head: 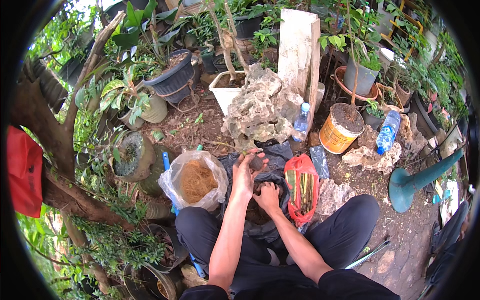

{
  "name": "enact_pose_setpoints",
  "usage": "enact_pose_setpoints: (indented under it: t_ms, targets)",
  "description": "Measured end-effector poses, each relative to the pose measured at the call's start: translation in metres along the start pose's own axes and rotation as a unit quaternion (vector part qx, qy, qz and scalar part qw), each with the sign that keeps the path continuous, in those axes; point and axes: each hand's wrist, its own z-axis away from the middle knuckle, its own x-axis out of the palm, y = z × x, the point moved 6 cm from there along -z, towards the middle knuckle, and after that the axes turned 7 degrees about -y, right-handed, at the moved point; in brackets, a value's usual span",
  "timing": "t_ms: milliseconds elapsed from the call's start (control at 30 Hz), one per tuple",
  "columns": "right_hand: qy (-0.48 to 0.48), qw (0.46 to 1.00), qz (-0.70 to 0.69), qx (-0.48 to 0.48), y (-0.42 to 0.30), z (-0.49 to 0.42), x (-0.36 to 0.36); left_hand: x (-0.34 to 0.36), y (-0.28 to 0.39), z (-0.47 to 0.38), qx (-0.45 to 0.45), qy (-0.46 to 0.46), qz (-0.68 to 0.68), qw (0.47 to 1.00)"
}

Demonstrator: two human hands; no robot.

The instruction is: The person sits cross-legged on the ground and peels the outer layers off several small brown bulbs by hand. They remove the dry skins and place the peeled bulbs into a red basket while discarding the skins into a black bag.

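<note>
My left hand (pixel 245 170) is raised above a black plastic bag (pixel 275 150), its fingers around a small dark ball of soil (pixel 256 163) with a thin green stem that points up and left. Lower and to the right, my right hand (pixel 268 197) reaches into the open bag, its fingertips on dark soil (pixel 257 213); whether it grips any is hidden. Left of the bag stands a clear plastic bag (pixel 217 168) of brown fibre (pixel 197 180). On the right lies a red plastic bag (pixel 304 161) holding green and brown cut stems (pixel 305 189).
A jagged rock (pixel 258 101) stands ahead, with a water bottle (pixel 302 120) beside it. An orange bucket (pixel 337 131) with a sapling and a dark phone-like slab (pixel 319 162) are at the right. A tree branch (pixel 86 200) and a blue pole (pixel 166 161) are at the left.
</note>
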Motion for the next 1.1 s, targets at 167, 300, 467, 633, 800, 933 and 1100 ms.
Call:
enact_pose_setpoints:
  t_ms: [167, 300, 467, 633, 800, 933, 1100]
  targets:
    - [-0.001, 0.999, -0.036, 0.004, 0.003, -0.004, -0.007, -0.001, 0.001, -0.002, 0.006, 0.004, 0.007, 1.000]
    - [-0.018, 0.997, -0.080, 0.008, 0.006, -0.008, -0.011, -0.004, -0.002, -0.003, 0.001, 0.008, 0.011, 1.000]
    - [-0.030, 0.966, -0.256, 0.036, 0.006, -0.024, -0.028, -0.011, -0.003, -0.006, 0.013, 0.023, 0.016, 1.000]
    - [0.001, 0.925, -0.380, 0.020, -0.003, -0.030, -0.064, -0.012, 0.001, -0.003, 0.021, 0.039, 0.010, 0.999]
    - [0.042, 0.835, -0.548, 0.017, 0.004, -0.033, -0.080, -0.010, 0.010, 0.001, 0.060, 0.082, -0.047, 0.994]
    - [0.055, 0.792, -0.607, 0.035, 0.002, -0.032, -0.095, -0.019, 0.016, -0.001, 0.099, 0.111, -0.089, 0.985]
    - [0.119, 0.755, -0.645, 0.022, -0.035, -0.006, -0.152, -0.017, 0.012, -0.001, 0.106, 0.081, 0.025, 0.991]
